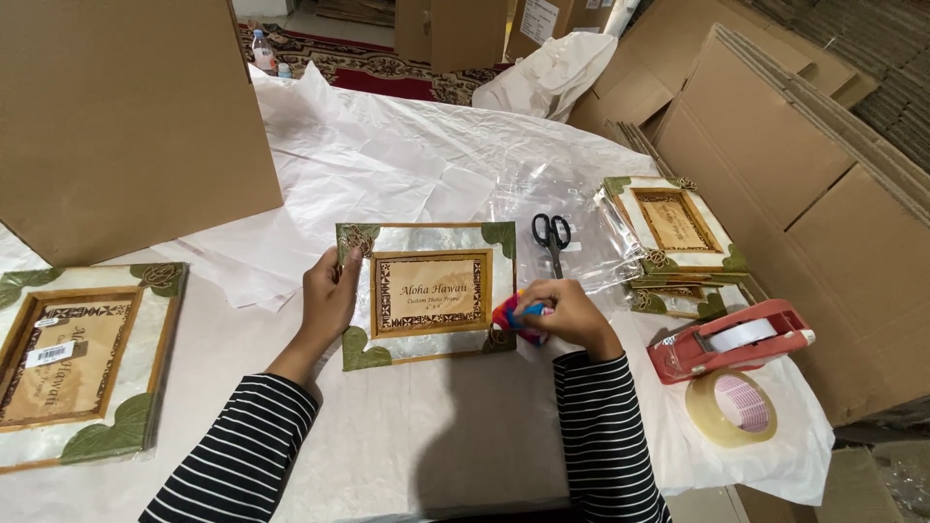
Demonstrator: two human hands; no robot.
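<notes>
Nearest me, both striped sleeves reach over the paper-covered surface. My left hand grips the left edge of a photo frame, thumb on its face and fingers curled behind it, tilting it up from the surface at centre. My right hand is clenched around a small bright cloth of red, blue and yellow, pressed against the frame's lower right corner. At near left lies a second frame with green leaf corners. At near right sit a roll of clear tape and, just beyond it, a red tape dispenser. Farther right, a stack of frames rests on clear plastic wrap, with black scissors to its left. White tissue paper spreads across the far side, with cardboard boxes behind at left.
</notes>
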